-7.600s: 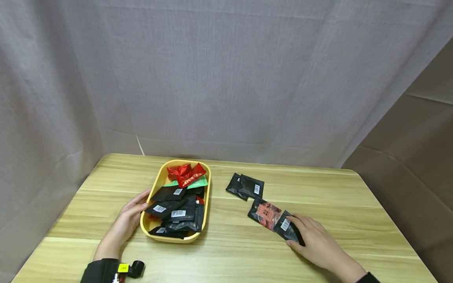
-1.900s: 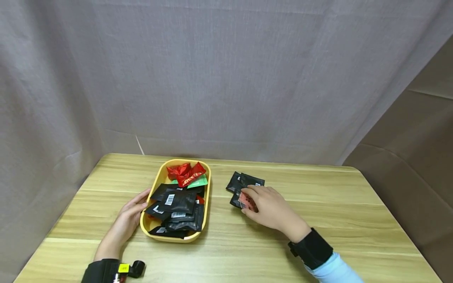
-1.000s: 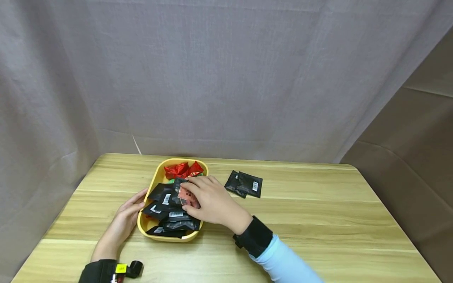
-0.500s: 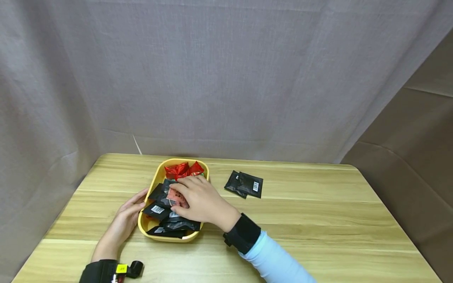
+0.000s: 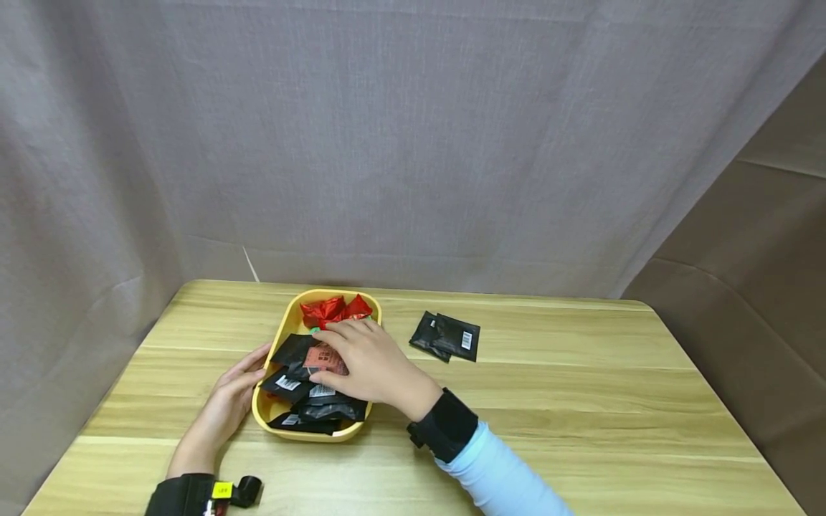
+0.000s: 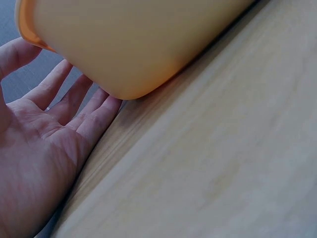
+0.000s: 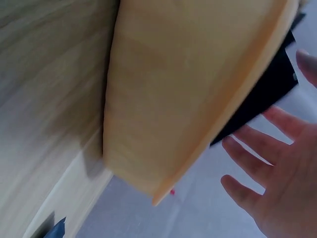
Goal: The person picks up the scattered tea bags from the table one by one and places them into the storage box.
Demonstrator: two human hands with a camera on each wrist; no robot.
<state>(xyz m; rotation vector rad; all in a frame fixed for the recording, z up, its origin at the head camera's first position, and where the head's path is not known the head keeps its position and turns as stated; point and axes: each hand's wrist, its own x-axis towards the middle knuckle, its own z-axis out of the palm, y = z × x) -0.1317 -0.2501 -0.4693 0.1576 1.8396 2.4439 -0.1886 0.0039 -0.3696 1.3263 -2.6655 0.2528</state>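
In the head view a yellow basket [image 5: 259,413] holds several black sachets [image 5: 293,349] with barcode labels, plus red-wrapped packets [image 5: 323,311] near its far end. My left hand [image 5: 227,401] rests against the basket's left side; the left wrist view shows its fingers extended along the wall. Over the basket's right rim reaches my right hand [image 5: 369,364], its fingers spread above a black sachet with a pink label [image 5: 323,357]. The right wrist view shows extended fingers close to a black sachet edge [image 7: 262,99]; whether they touch it I cannot tell.
Two overlapping black sachets [image 5: 457,337] lie on the wooden table [image 5: 581,387] to the right of the basket. A grey cloth [image 5: 413,143] hangs behind the table, and darker brown cloth [image 5: 742,287] is at the right.
My right hand took the pink-labelled sachet from the table, carried it left into the basket and has loosened its fingers over it. Other sachets went in earlier. The left hand stayed at the basket.
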